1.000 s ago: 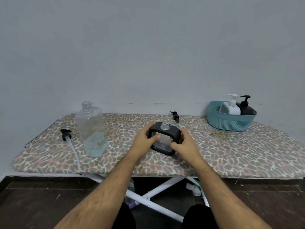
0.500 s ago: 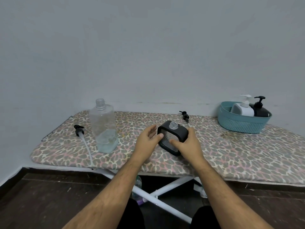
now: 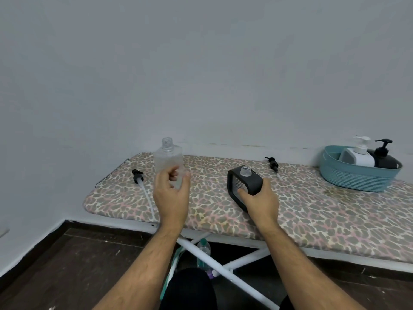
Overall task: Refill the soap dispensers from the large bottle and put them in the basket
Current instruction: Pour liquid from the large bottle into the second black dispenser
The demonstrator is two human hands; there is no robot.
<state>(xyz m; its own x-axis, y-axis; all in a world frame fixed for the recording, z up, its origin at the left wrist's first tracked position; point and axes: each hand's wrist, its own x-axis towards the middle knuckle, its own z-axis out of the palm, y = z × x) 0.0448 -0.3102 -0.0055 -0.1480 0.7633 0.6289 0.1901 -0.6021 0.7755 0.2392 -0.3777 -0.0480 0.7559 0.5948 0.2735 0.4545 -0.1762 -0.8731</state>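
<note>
The right hand point(image 3: 260, 201) is gripping the black dispenser point(image 3: 244, 186), fingers curled round its near lower corner and thumb lying along its right side, so the dispenser is sitting just beyond and left of the palm, tilted on the leopard-print ironing board point(image 3: 312, 211) with its open clear neck pointing up. The left hand point(image 3: 172, 193) is hovering with its fingers spread and loosely bent just in front of the large clear bottle point(image 3: 168, 163), which is standing upright and uncapped; whether the fingertips are touching it cannot be told. A pump with a long tube point(image 3: 140, 182) is lying left of that bottle, and a smaller pump point(image 3: 272, 164) is lying beyond the dispenser. At the far right, the teal basket point(image 3: 355, 177) is holding a white dispenser point(image 3: 357, 154) and a dark dispenser point(image 3: 384, 156).
</note>
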